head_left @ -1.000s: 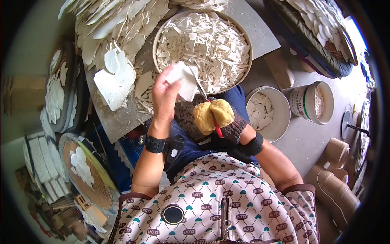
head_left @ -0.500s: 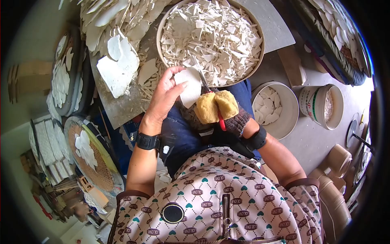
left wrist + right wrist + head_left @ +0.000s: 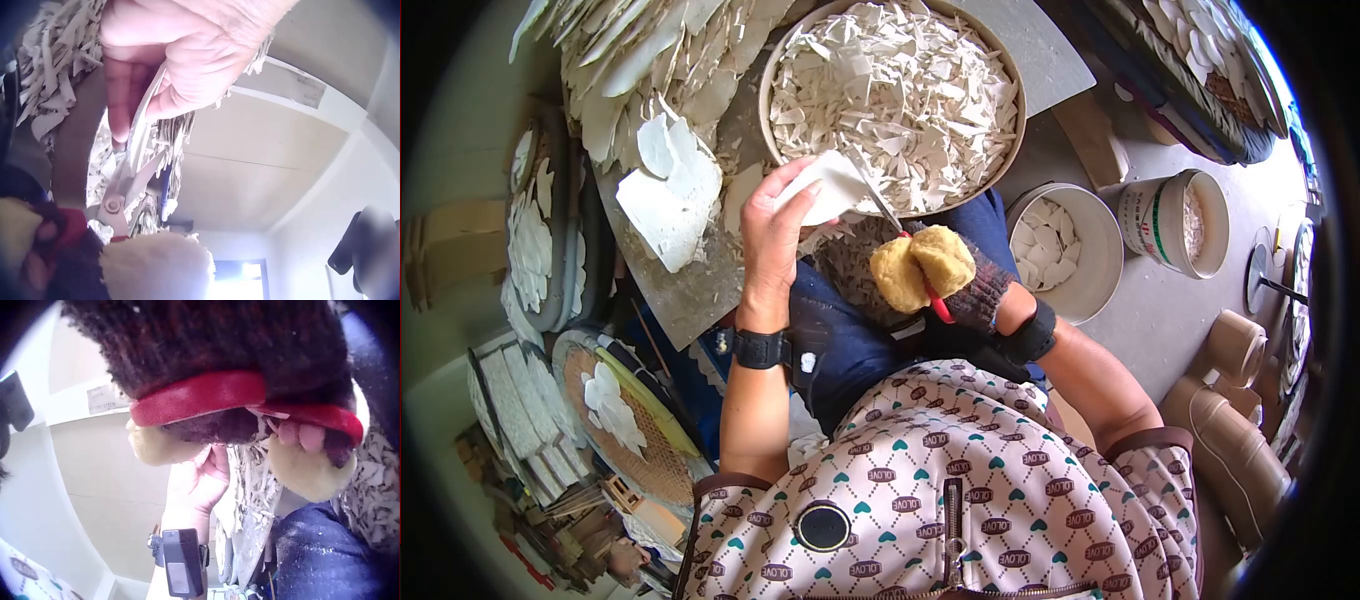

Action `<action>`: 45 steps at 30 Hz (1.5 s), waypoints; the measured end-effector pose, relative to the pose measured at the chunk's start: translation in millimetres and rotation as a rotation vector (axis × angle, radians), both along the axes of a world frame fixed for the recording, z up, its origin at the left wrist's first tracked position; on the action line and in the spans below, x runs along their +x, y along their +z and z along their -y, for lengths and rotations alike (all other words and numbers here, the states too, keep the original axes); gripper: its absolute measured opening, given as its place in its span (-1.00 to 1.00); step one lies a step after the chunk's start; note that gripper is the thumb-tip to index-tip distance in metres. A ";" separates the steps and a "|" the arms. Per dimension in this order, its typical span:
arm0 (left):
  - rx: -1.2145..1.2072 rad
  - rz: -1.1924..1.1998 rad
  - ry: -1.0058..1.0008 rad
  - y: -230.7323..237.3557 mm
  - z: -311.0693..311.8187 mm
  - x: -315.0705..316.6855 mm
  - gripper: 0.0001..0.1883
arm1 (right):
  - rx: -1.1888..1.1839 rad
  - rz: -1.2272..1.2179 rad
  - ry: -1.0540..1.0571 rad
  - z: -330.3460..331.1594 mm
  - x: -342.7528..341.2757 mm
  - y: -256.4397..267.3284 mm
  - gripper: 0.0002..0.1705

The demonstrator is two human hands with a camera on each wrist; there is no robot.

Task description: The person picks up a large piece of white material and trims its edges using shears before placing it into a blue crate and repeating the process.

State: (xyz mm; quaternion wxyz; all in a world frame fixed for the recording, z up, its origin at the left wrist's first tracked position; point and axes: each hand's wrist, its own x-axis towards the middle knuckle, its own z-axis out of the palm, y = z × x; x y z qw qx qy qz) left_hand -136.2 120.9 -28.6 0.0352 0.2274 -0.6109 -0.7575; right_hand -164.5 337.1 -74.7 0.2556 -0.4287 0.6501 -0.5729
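At left in the head view, a broad white flat shard (image 3: 670, 210) lies on the grey tabletop (image 3: 1050, 60), near its lower-left edge, with some open surface below it. Right of it, the bare left hand (image 3: 772, 235) pinches a thin white flat piece (image 3: 830, 188) between thumb and fingers, just below the round rim of a wide basin (image 3: 1021, 100) full of white slivers. The right hand (image 3: 982, 290), in a dark knitted glove, grips red-handled metal scissors (image 3: 876, 195) wrapped in yellow padding (image 3: 920, 268). Bare floor lies beyond the pale bucket (image 3: 1100, 265) at right.

Half a second ago the piece hung more upright; now it slants to the upper right.

The left wrist view shows the blades parted at the piece's edge; the right wrist view shows bare fingertips (image 3: 309, 436) at the red handle.
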 end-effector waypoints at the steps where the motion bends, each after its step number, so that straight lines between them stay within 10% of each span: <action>1: 0.005 0.008 -0.046 2.0 3.1 -0.7 -0.68 | 0.024 0.035 -0.004 1.0 0.2 1.5 -0.77; 8: 0.012 0.042 -0.161 -1.7 25.6 2.4 -0.67 | 0.217 0.575 -0.107 5.2 19.7 -20.9 -0.75; 18: 0.005 0.002 -0.344 2.6 22.5 14.3 -0.71 | -0.073 0.054 -0.085 10.3 23.4 -19.5 -0.65; 22: -0.016 -0.137 -0.026 1.8 9.6 25.0 -0.54 | -0.153 -0.292 -0.161 22.2 13.9 -0.8 -0.86; 26: -0.037 -0.247 0.273 -4.5 -8.8 36.9 -0.47 | -0.041 -0.069 -0.046 22.4 17.1 3.1 -0.83; 30: -0.013 -0.269 0.227 -1.0 0.6 47.3 -0.47 | -0.035 -0.006 0.084 24.8 20.9 12.3 -0.75; 38: -0.024 -0.168 0.159 10.6 29.3 85.6 -0.48 | 0.049 0.870 0.167 36.5 39.9 18.2 -0.78; 45: 0.037 -0.037 0.403 17.3 73.8 174.0 -0.41 | 0.274 -0.329 0.384 60.8 58.3 41.2 -0.68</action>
